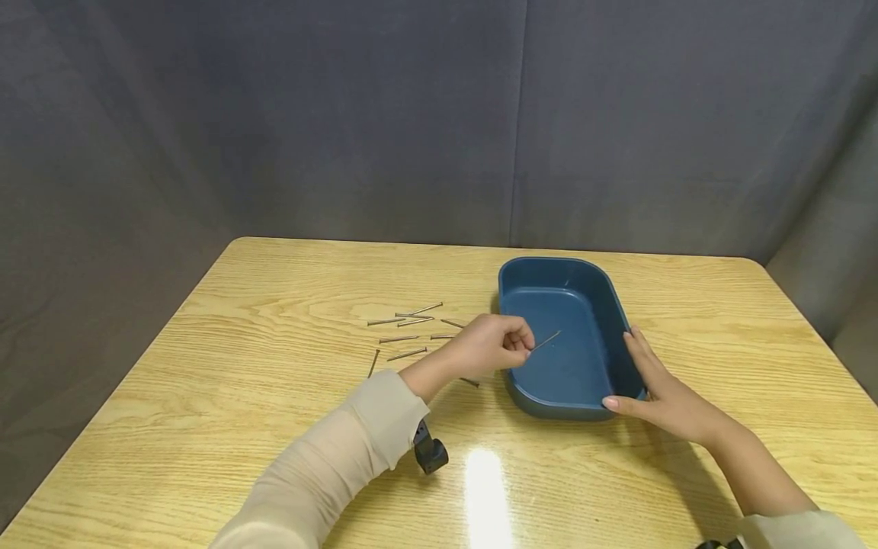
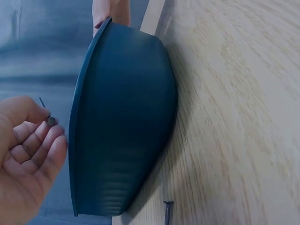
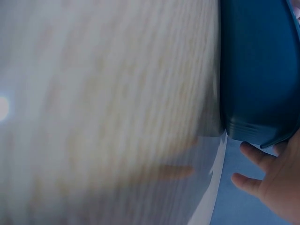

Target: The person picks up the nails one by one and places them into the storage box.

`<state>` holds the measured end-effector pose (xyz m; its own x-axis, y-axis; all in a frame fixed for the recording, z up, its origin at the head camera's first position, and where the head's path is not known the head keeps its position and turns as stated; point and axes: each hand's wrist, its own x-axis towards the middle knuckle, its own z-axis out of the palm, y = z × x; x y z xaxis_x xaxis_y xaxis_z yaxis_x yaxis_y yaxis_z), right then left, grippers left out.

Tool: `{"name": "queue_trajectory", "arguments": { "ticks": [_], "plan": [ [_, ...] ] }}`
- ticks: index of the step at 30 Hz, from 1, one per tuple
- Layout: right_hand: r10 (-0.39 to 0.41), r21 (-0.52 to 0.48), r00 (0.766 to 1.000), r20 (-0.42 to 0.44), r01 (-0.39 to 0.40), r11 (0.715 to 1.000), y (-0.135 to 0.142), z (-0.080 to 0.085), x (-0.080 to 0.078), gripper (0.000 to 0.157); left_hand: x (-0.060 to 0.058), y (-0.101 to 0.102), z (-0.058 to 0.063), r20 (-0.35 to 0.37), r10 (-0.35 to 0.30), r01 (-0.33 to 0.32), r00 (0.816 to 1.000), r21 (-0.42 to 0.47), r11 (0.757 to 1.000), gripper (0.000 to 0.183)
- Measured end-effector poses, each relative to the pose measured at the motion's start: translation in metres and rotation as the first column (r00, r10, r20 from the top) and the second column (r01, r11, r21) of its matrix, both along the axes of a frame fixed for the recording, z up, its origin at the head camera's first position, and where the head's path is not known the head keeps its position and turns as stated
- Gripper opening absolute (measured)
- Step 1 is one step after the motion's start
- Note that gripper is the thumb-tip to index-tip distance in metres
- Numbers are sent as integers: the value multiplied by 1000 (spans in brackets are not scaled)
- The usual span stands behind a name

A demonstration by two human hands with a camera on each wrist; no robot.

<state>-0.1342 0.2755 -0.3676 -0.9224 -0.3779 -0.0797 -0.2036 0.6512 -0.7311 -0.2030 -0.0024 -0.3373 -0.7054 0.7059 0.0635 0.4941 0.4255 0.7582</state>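
My left hand (image 1: 490,345) pinches a nail (image 1: 546,340) between thumb and fingertips, over the near left part of a blue plastic bin (image 1: 562,404). In the left wrist view the nail's round head shows at the fingertips. My right hand (image 1: 668,396) rests against the bin's near right corner, thumb on the rim and straight fingers along the outer side. Seen from the right wrist, several fingers (image 3: 248,183) are spread, some off the wall. Left of the bin, several loose nails (image 1: 408,354) lie scattered on the table; my left hand and forearm hide part of some.
The wooden table (image 1: 274,427) reaches back to a grey curtain (image 1: 377,137). A black wrist mount (image 1: 430,451) hangs beneath my left sleeve. One more nail (image 2: 168,213) lies close to the bin in the left wrist view.
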Motion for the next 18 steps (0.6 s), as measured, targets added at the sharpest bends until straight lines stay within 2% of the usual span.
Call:
{"name": "queue_trajectory", "arguments": {
  "ticks": [9, 18],
  "plan": [
    [-1, -1, 1000, -7, 1, 1000, 1, -1, 1, 97, -1, 5, -1, 8, -14, 14, 1000, -21, 1000, 11],
    [-1, 0, 1000, -5, 1, 1000, -1, 0, 1, 96, -4, 13, -1, -19, -53, 52, 998, -51, 997, 7]
  ]
}}
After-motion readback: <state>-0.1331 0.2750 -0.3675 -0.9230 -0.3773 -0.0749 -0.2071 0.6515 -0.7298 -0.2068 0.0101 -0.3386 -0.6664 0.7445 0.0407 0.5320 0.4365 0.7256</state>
